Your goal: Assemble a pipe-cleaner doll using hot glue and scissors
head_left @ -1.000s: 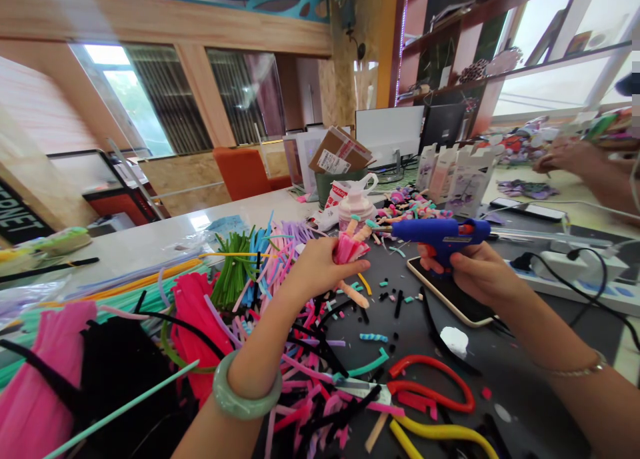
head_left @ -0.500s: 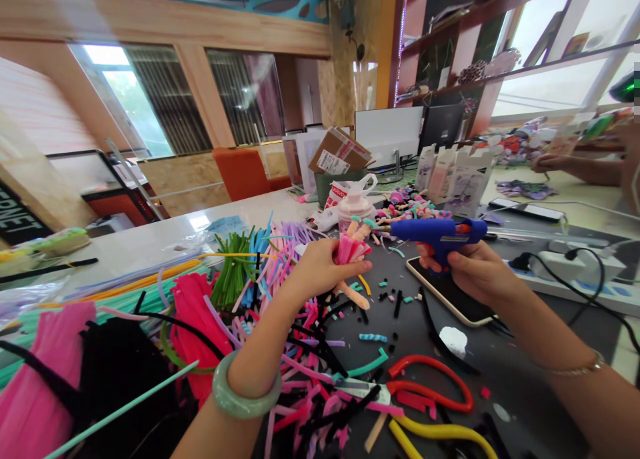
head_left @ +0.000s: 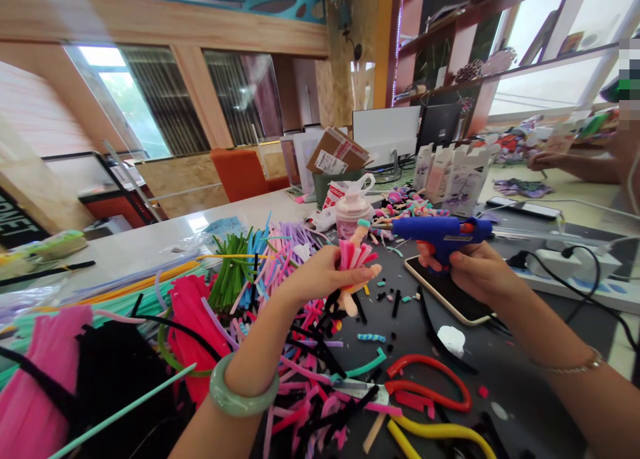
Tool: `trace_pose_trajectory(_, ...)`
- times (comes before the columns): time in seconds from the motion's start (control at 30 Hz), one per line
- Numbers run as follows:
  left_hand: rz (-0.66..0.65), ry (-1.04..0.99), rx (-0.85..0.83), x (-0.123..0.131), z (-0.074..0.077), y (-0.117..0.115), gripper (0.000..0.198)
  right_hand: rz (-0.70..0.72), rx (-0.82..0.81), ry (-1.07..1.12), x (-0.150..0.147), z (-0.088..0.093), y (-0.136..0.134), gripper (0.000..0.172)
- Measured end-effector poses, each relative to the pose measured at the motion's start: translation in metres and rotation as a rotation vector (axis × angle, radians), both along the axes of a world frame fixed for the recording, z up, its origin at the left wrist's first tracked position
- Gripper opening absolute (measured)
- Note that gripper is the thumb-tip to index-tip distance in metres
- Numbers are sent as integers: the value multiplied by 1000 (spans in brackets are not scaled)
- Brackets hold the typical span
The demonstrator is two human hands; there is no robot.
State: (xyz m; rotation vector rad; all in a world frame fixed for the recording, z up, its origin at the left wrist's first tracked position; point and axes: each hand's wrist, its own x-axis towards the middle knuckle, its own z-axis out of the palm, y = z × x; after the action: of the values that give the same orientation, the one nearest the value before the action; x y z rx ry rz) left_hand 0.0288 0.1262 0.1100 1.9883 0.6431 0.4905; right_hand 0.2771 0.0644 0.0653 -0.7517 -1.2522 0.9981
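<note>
My left hand (head_left: 320, 275) is closed around a small pink pipe-cleaner figure (head_left: 354, 259) with peach limbs, held above the dark mat. A pale green bangle (head_left: 243, 393) sits on that wrist. My right hand (head_left: 473, 272) grips a blue glue gun (head_left: 437, 232), its nozzle pointing left toward the figure, a short gap away. Beneath the right hand lies a phone (head_left: 447, 293) with a dark screen.
Piles of coloured pipe cleaners (head_left: 150, 319) cover the left. Red (head_left: 435, 382) and yellow (head_left: 440, 439) curved pieces lie near the front. A white power strip (head_left: 580, 272) with black cables is at right. Another person's hand (head_left: 550, 160) works at the far right. Boxes (head_left: 457, 172) and a monitor (head_left: 387, 133) stand behind.
My left hand has turned the figure and drawn it slightly toward me; a peach limb now sticks out to the right. The glue gun has stayed almost still.
</note>
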Motion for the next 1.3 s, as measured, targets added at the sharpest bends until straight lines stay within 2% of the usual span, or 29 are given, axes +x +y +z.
trace_pose_trajectory(0.2,-54,21,-116,1,-3,2,39,19,12,10,-1,-1,0,34)
trace_pose_trajectory(0.37,-63,19,-165,2,-4,0,51,32,22,-13,0,-3,2,31)
trace_pose_trajectory(0.53,-112,3,-302,1,-4,-2,66,30,24,-3,1,-4,3,33)
trace_pose_trajectory(0.73,-172,-71,-401,-1,-7,-3,58,15,38,-12,0,-1,1,32)
trace_pose_trajectory(1.17,-183,-76,-415,-3,-10,0,61,1,33,-14,0,0,0,33)
trace_pose_trajectory(1.23,-182,-62,-413,-3,-10,0,61,-30,30,-6,1,-2,3,34)
trace_pose_trajectory(1.3,-186,-52,-426,-3,-10,0,62,-126,25,28,3,-5,9,34)
